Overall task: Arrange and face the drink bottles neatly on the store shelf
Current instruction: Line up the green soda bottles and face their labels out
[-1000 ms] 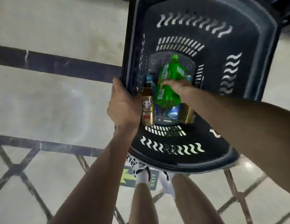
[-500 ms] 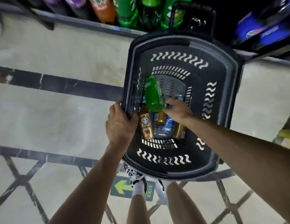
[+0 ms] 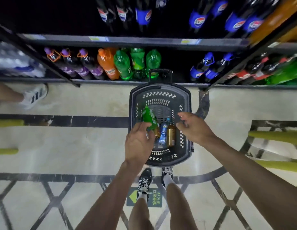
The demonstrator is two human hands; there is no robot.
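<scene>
Green bottle, tilted above the basket with its long axis pointing away toward the shelf, gripped at its lower end by the nearer left hand, while the right hand hangs just beside it, fingers loosely curled and empty.

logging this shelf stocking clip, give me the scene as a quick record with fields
left hand: grips green bottle by its lower end, over the basket's left side
right hand: over the basket's right rim, fingers loosely curled, nothing visibly held
basket: on the floor before the bottom shelf; holds a blue bottle and gold bottle
shelf bottles: purple, orange, green, standing in a row
</scene>
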